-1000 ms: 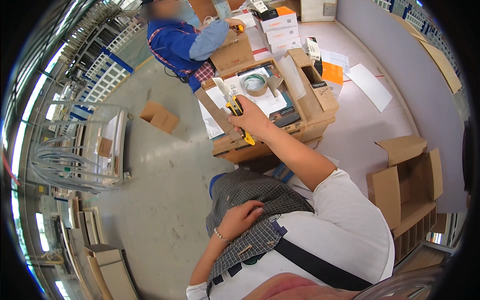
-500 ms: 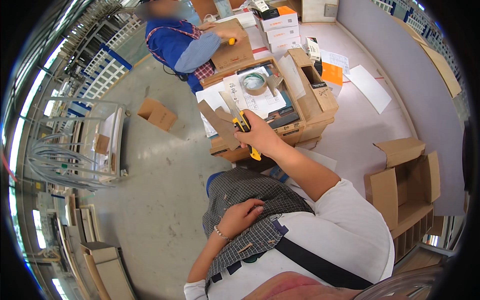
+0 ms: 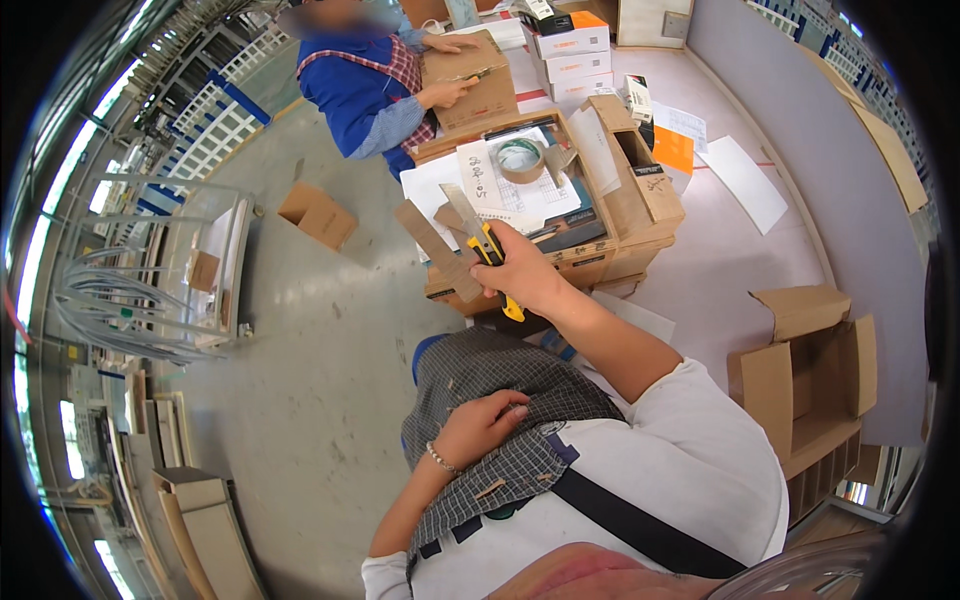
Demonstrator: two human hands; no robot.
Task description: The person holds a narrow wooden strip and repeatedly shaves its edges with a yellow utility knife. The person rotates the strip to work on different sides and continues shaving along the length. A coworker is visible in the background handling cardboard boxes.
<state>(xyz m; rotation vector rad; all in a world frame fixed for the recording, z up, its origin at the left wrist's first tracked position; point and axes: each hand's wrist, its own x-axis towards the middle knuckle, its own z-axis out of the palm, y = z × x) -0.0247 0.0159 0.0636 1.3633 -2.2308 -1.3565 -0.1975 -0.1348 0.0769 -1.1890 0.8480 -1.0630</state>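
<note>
My right hand (image 3: 525, 275) grips a yellow and black utility knife (image 3: 482, 242) with its blade out, pointing up and away over the near edge of an open cardboard box (image 3: 640, 200). The box holds papers (image 3: 500, 190) and a roll of tape (image 3: 520, 160). My left hand (image 3: 482, 425) rests on the checked apron (image 3: 500, 400) over my lap, fingers loosely curled, holding nothing. A loose cardboard strip (image 3: 435, 250) leans at the box's left corner, just left of the knife.
Another person in a blue top (image 3: 365, 85) handles a cardboard box (image 3: 470, 75) beyond mine. An open empty carton (image 3: 815, 375) stands at the right. A small box (image 3: 318, 215) lies on the concrete floor. A wire cart (image 3: 160, 270) stands at left. White sheets (image 3: 745, 185) lie on the floor.
My right hand has drawn the knife back toward me and lower, off the box's top to its near edge. The other person has shifted their box. My left hand stayed put.
</note>
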